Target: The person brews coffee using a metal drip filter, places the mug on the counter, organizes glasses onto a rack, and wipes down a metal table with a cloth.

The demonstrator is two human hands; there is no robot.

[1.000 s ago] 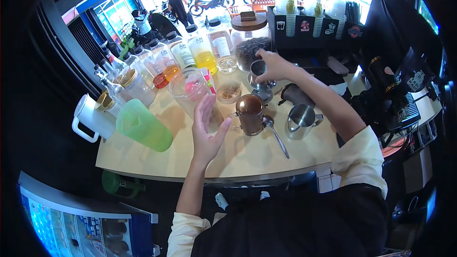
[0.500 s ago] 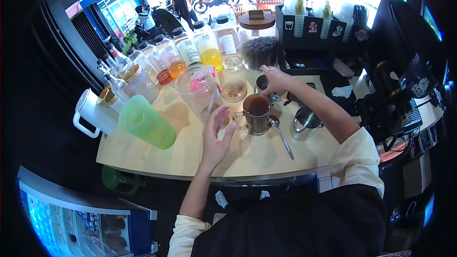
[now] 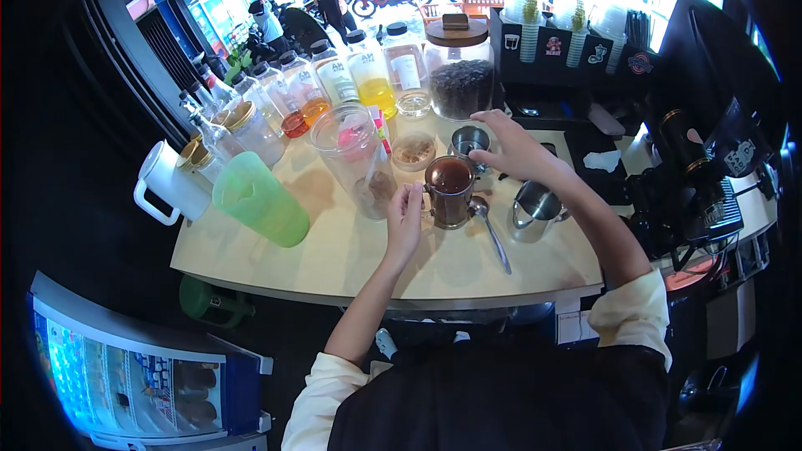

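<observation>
A glass mug of brown drink (image 3: 451, 188) stands upright on the wooden counter (image 3: 351, 271). My left hand (image 3: 407, 215) is closed at the mug's handle, on its left side. Behind the mug, to the right, is a small metal cup (image 3: 470, 144). My right hand (image 3: 510, 146) is beside that cup with thumb and fingers spread, holding nothing. A spoon (image 3: 493, 235) lies right of the mug, near a steel pitcher (image 3: 535, 210). Left of the mug stands a tall clear jar (image 3: 355, 163) with brown contents low inside.
A green pitcher (image 3: 261, 200) and a white jug (image 3: 174, 184) stand at the left. Syrup bottles (image 3: 334, 79) and a lidded jar of dark beans (image 3: 461, 82) line the back. A small round container (image 3: 413, 152) sits behind the mug. Coffee equipment (image 3: 693, 159) is at the right.
My left hand has moved right and closed on the mug's handle. The metal cup now stands behind the mug, and my right hand has opened away from it.
</observation>
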